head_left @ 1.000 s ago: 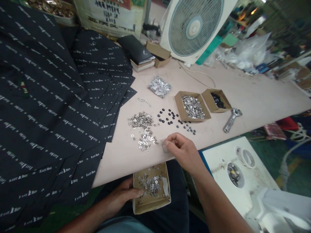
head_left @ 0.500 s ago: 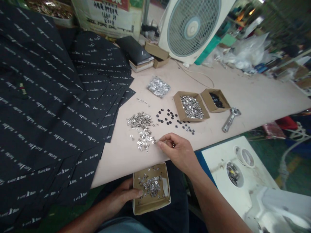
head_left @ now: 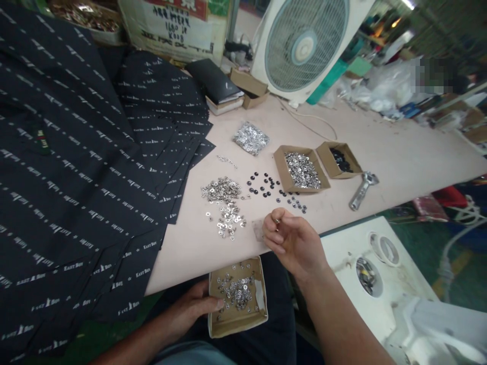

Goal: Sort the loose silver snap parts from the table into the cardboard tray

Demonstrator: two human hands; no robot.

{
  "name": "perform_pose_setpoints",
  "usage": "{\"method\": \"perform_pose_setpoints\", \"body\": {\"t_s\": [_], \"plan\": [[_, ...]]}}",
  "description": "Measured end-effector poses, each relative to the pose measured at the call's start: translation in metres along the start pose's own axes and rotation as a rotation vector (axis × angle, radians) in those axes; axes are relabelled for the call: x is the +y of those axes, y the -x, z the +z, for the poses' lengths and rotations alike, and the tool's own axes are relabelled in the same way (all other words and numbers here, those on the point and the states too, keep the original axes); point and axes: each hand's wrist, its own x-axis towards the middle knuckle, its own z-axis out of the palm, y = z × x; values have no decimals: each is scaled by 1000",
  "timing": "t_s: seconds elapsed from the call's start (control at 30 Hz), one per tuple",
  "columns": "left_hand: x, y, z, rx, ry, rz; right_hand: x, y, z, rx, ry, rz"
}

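Observation:
My left hand (head_left: pixel 201 301) grips the left wall of a shallow cardboard box (head_left: pixel 238 328) below the table's front edge, thumb over the rim. Small silver metal snap fasteners (head_left: pixel 240 294) lie scattered inside it. Over the table edge, my right hand (head_left: pixel 291 235) is turned partly palm up with its fingers curled. One or more small metal snap fasteners (head_left: pixel 277 223) show between those fingers. Left of it lies a loose pile of silver snap fasteners (head_left: pixel 230 220), with a denser pile (head_left: pixel 221 189) behind. Black round caps (head_left: pixel 265 186) are spread on the tabletop farther back.
A box of silver fasteners (head_left: pixel 302 170), a box of black parts (head_left: pixel 341 161) and an adjustable wrench (head_left: pixel 363 191) stand to the right. A bag of fasteners (head_left: pixel 251 138) lies behind. Black printed fabric (head_left: pixel 95 167) covers the left; a fan (head_left: pixel 304 48) stands at the back.
My right hand has left the loose fastener pile, moving right and turning palm up with small fasteners in its fingers. My left hand still holds the box.

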Motion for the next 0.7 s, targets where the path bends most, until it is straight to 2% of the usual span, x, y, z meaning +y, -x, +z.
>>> {"method": "perform_pose_setpoints", "body": {"t_s": [0.07,0.13,0.23,0.3,0.37,0.7], "plan": [[1,1,1,-7,-7,6,1,-2,2,-10,-31,23],[2,1,1,-24,-12,14,4,-5,5,40,97,-3],[1,0,0,-27,-2,14,7,-8,8,119,577,-167],[0,0,0,-24,10,20,8,-10,9,100,884,-277],[-1,0,0,-30,13,25,9,-12,8,61,1039,-321],[3,-1,1,-22,6,14,14,-12,5,102,1186,-375]]}}
